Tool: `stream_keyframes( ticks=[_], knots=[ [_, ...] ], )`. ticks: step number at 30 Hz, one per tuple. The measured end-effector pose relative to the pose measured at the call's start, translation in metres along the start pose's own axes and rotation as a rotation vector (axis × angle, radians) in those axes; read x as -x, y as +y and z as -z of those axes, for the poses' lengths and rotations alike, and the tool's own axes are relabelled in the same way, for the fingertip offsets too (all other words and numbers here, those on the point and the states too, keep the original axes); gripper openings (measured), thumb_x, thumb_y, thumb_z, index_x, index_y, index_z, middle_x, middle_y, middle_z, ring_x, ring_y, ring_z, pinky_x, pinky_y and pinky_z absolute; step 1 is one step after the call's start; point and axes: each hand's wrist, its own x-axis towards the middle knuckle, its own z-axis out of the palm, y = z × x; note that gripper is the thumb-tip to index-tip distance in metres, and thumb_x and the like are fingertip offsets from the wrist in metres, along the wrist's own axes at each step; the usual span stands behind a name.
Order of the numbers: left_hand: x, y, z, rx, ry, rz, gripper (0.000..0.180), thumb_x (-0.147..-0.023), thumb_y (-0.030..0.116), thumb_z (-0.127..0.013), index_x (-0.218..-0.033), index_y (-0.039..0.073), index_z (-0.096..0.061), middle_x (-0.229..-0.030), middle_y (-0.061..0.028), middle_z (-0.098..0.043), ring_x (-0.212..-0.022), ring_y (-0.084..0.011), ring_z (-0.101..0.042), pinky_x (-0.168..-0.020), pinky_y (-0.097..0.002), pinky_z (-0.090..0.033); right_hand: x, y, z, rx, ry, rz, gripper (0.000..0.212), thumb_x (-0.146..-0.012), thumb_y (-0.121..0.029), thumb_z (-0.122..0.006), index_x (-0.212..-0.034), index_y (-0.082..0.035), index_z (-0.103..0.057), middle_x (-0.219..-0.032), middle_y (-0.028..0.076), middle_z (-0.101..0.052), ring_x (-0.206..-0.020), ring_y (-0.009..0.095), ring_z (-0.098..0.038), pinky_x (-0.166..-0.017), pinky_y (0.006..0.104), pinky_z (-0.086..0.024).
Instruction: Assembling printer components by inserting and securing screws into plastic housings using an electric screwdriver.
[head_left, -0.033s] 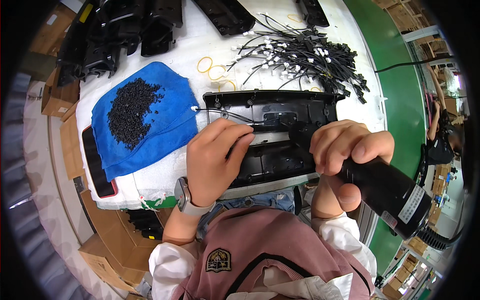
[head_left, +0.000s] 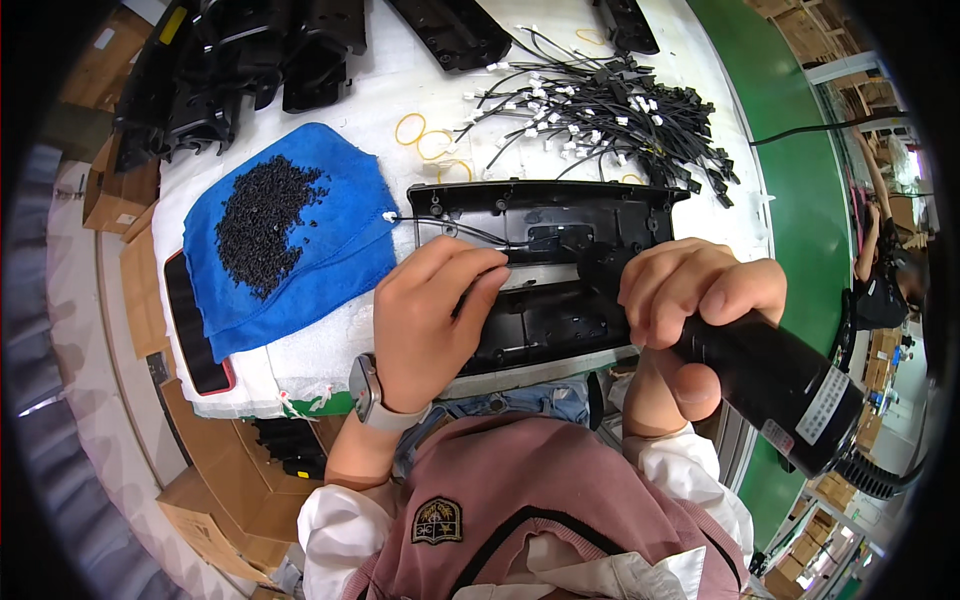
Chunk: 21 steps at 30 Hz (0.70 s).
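Note:
My right hand [head_left: 700, 295] is wrapped round a black electric screwdriver [head_left: 775, 380], its coiled cord trailing to the lower right. The driver's nose points left over a black plastic housing [head_left: 645, 210] lying across the table before me; its bit is hard to make out against the black. Over the housing's left part, my left hand [head_left: 425, 325] has thumb and forefinger nearly together, and whatever lies between them is hidden. A thin black cable [head_left: 450, 222] runs across the housing, and its white plug [head_left: 389, 216] reaches a blue cloth [head_left: 350, 175]. Small black screws [head_left: 262, 225] are heaped on that cloth.
A pile of black cables with white plugs [head_left: 620, 110] lies at the back right. More black housings [head_left: 450, 30] are at the back and far left. Yellow rubber bands [head_left: 410, 128] lie between. A phone [head_left: 195, 330] is partly under the cloth; cardboard boxes [head_left: 220, 490] stand lower left.

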Motion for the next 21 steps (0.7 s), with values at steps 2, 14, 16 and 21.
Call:
stream_keyframes(
  ticks=[2, 14, 16, 21],
  knots=[
    [0.000, -0.001, 0.000, 0.013, 0.000, 0.002, 0.010, -0.078, 0.004, -0.069, -0.088, 0.004, -0.066, -0.080, -0.0088, -0.063, -0.069, -0.0270, -0.062, -0.059, -0.0326, -0.049, 0.000, 0.001, -0.001, 0.036, -0.008, -0.027, 0.047, -0.077, -0.036, -0.079, -0.100, -0.012, -0.045, -0.064, -0.002, -0.055, -0.045, 0.012, -0.052, -0.044, 0.0283, -0.041],
    [-0.005, -0.003, -0.001, -0.101, -0.115, -0.011, 0.006, -0.083, 0.008, -0.064, -0.085, 0.003, -0.063, -0.080, -0.0107, -0.060, -0.074, -0.0316, -0.059, -0.064, -0.0365, -0.047, -0.011, 0.008, -0.008, -0.176, -0.002, -0.025, 0.037, -0.064, 0.005, -0.077, -0.093, 0.001, -0.055, -0.067, 0.008, -0.057, -0.054, 0.018, -0.056, -0.050, 0.0295, -0.045],
    [-0.005, -0.004, -0.003, -0.119, -0.114, -0.019, 0.005, -0.083, 0.007, -0.064, -0.084, 0.003, -0.063, -0.079, -0.0106, -0.060, -0.072, -0.0309, -0.059, -0.062, -0.0359, -0.047, -0.012, 0.005, -0.018, -0.076, 0.075, -0.006, 0.029, -0.061, 0.007, -0.073, -0.085, 0.002, -0.057, -0.061, 0.007, -0.056, -0.050, 0.018, -0.056, -0.046, 0.0278, -0.045],
    [-0.004, 0.006, 0.003, 0.012, -0.106, 0.075, 0.004, -0.081, 0.005, -0.065, -0.081, 0.001, -0.063, -0.076, -0.0107, -0.060, -0.067, -0.0276, -0.061, -0.059, -0.0325, -0.048, -0.007, -0.008, -0.013, -0.142, 0.145, -0.098, 0.043, -0.077, -0.027, -0.078, -0.098, -0.009, -0.046, -0.061, -0.001, -0.053, -0.049, 0.015, -0.052, -0.047, 0.0284, -0.043]
  ],
)
